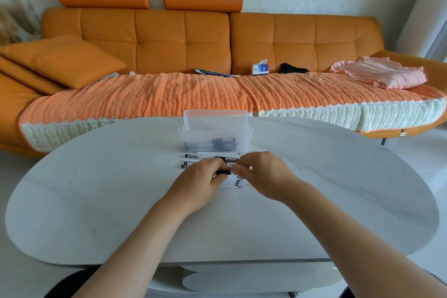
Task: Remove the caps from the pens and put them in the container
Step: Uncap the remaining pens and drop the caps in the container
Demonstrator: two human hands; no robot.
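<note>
A clear ribbed plastic container (216,126) stands at the far middle of the white oval table (96,201), with several dark pens and caps lying in its bottom. In front of it lies a row of several white pens (193,156) with black ends. My left hand (200,184) and my right hand (263,174) meet over this row, both pinching one pen (223,172) whose black part shows between the fingertips. Most of that pen is hidden by my fingers.
An orange sofa (183,38) with a textured cover runs behind the table. On it lie a tissue box (260,69), a pink garment (382,74), a dark item (292,68) and cushions (63,63) at the left.
</note>
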